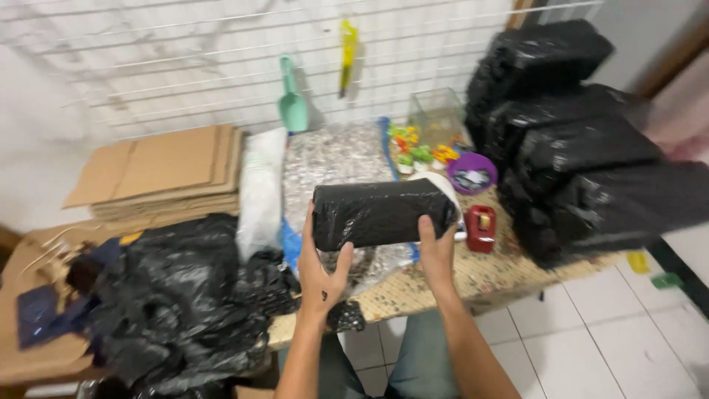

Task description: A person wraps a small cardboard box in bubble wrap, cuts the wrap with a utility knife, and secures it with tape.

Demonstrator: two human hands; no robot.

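A black-wrapped brick-shaped package (pixel 380 213) sits at the centre of the frame, held level above the table edge. The left hand (pixel 321 275) grips its left end, fingers curled up behind it and thumb against the underside; the right hand (pixel 437 255) clasps the right end, fingers wrapped over the lower front corner. Both hands are closed on the package, which looks fully wrapped in black film, with a bit of white showing just behind its right end.

Directly behind it lies a flat bag of grey granular material (pixel 336 159) on the woven table mat (pixel 480 277). Just right of the package stands a red tape dispenser (pixel 481 227), and above that a purple bowl (pixel 473 172) and a cluster of small coloured plastic pieces (pixel 417 148) beside a clear glass box (pixel 437 111).

At the right of the frame a stack of similar black-wrapped packages (pixel 583 148) is piled high, so by the look of it many are finished. At lower left a heap of loose black plastic bags (pixel 177 303) remains, with flattened cardboard (pixel 166 170) at upper left. A green scoop (pixel 292 96) and a yellow tool (pixel 347 52) hang on the wire grid (pixel 185 66) along the wall.
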